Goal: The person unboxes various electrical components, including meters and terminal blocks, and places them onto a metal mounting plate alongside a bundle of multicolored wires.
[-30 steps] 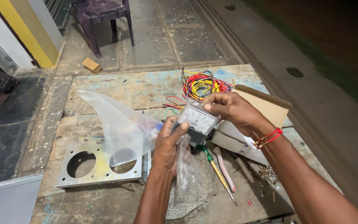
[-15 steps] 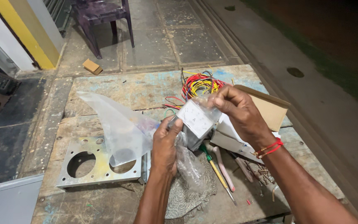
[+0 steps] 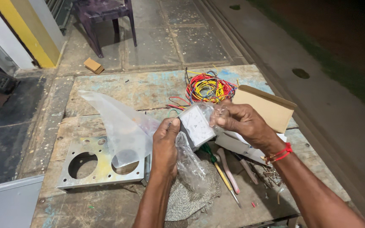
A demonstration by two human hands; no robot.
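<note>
My left hand [image 3: 165, 145] and my right hand [image 3: 239, 122] together hold a small square panel meter [image 3: 196, 125] with a white dial face, still wrapped in a clear plastic bag [image 3: 189, 158]. The left hand grips its lower left side, and the right hand pinches the plastic at its upper right corner. The meter's face is tilted up toward me, above a worn wooden work table [image 3: 140, 90]. A loose clear plastic sheet [image 3: 119, 122] lies to the left of my left hand.
A metal plate with two round holes [image 3: 98, 164] lies at the table's left. A tangle of coloured wires [image 3: 208, 88] and a cardboard box [image 3: 267, 107] sit behind the hands. Screwdrivers [image 3: 224, 173] and small screws lie below. A purple plastic chair [image 3: 106, 17] stands beyond.
The meter has been turned so that its white face now points up at me. My right hand shifted from on top of it to its upper right corner.
</note>
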